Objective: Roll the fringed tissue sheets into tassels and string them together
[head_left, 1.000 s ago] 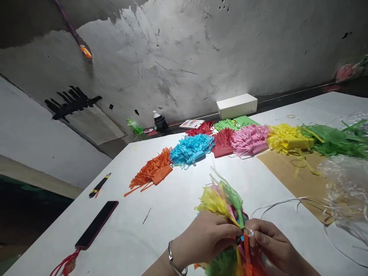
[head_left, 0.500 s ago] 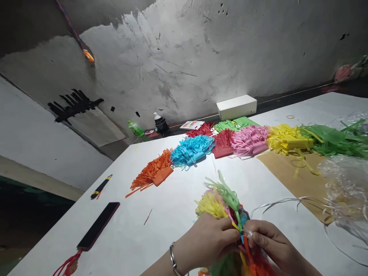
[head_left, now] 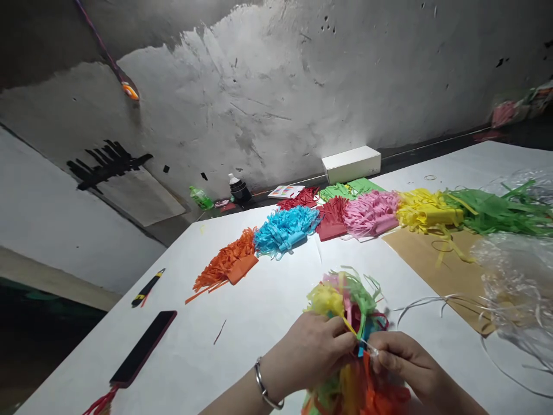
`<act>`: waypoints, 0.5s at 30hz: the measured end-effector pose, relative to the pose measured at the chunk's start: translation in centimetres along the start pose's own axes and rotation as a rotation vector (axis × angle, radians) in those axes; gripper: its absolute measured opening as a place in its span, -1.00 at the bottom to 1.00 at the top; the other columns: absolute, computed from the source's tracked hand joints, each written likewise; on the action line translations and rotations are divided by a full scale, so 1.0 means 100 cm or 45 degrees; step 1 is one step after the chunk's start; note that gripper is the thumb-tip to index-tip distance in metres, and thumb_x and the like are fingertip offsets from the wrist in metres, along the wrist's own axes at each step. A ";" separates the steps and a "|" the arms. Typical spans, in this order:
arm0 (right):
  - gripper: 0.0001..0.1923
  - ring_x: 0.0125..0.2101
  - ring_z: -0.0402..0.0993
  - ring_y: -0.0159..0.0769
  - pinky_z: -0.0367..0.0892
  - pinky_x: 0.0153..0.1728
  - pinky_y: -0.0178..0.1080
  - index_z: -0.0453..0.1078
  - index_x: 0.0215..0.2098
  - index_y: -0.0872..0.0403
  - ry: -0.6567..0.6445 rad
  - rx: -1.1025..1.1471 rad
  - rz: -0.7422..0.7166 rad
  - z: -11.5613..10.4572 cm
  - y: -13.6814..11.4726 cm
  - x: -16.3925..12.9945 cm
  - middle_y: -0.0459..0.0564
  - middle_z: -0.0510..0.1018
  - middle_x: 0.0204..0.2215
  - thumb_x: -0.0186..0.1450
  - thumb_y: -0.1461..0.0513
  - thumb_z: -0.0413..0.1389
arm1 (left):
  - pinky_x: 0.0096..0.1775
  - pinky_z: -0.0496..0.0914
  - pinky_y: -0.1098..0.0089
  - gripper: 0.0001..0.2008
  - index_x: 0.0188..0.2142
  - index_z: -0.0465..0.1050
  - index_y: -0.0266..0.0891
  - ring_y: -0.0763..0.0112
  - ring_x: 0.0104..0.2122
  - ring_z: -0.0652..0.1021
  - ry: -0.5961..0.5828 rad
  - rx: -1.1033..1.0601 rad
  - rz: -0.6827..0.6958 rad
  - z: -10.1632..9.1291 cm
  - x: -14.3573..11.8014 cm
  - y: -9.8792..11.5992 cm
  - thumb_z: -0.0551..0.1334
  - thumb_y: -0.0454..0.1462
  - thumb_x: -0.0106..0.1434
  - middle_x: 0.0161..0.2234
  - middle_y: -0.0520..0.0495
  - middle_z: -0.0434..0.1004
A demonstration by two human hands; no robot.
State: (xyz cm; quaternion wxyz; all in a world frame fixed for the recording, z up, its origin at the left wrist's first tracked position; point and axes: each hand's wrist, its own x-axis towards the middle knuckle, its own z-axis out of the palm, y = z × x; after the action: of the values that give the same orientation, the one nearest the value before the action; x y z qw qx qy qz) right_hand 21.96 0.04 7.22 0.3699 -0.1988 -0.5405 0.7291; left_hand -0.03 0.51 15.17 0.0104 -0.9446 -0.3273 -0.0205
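Observation:
My left hand (head_left: 313,349), with a silver bangle at its wrist, is closed around the middle of a multicoloured bundle of paper strips (head_left: 326,300). Yellow, pink and green strips fan out above the hands, and green, orange and red ones hang below. On the bundle's right side, my right hand (head_left: 404,363) pinches a thin clear-white tie (head_left: 370,347) against the bundle's middle. The fingers partly hide where the tie meets the strips.
Fringed paper bundles in orange (head_left: 228,259), blue (head_left: 287,230), pink (head_left: 374,213), yellow (head_left: 427,210) and green (head_left: 496,210) line the white table. A phone (head_left: 144,349) and a cutter knife (head_left: 147,288) lie left. Brown card (head_left: 415,259) and crinkled clear plastic (head_left: 518,276) lie right.
The bundle's upper strips have spread and dropped, swinging slightly right. My right hand has drawn the tie a little, so a short length shows between the hands. The view has shifted slightly.

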 end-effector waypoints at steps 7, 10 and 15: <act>-0.53 -0.45 0.21 -0.36 0.12 -0.41 -0.29 0.27 -0.47 0.06 0.140 -0.305 0.013 -0.005 -0.010 0.002 -0.14 0.28 -0.52 0.46 -0.07 0.01 | -0.38 0.28 0.34 -0.87 -0.31 0.32 -0.17 0.31 -0.37 0.42 0.264 -0.058 -0.024 -0.021 -0.006 0.000 0.15 -0.31 0.42 -0.28 -0.07 0.49; -0.56 -0.46 0.21 -0.36 0.13 -0.42 -0.29 0.25 -0.44 0.03 0.211 -0.564 -0.033 0.001 -0.010 0.002 -0.14 0.28 -0.50 0.51 -0.03 -0.07 | -0.27 0.36 0.34 -0.89 -0.24 0.27 -0.17 0.32 -0.32 0.44 0.437 -0.361 -0.085 -0.015 -0.012 0.000 0.11 -0.38 0.43 -0.25 -0.09 0.50; -0.70 -0.40 0.34 -0.31 0.22 -0.36 -0.27 0.33 -0.31 -0.01 0.289 -0.976 -0.310 0.006 -0.019 0.003 -0.09 0.40 -0.43 0.54 0.15 -0.11 | -0.20 0.42 0.36 -0.80 0.01 0.29 -0.13 0.31 -0.20 0.49 0.655 -0.807 -0.173 0.006 -0.017 0.002 0.10 -0.40 0.45 -0.18 -0.12 0.47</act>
State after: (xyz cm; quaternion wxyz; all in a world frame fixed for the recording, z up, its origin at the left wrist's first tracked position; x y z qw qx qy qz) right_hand 22.01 0.14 9.24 0.4099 -0.3359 -0.7481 0.3995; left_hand -1.22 -0.68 14.53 -0.2009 -0.8414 -0.3532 -0.3563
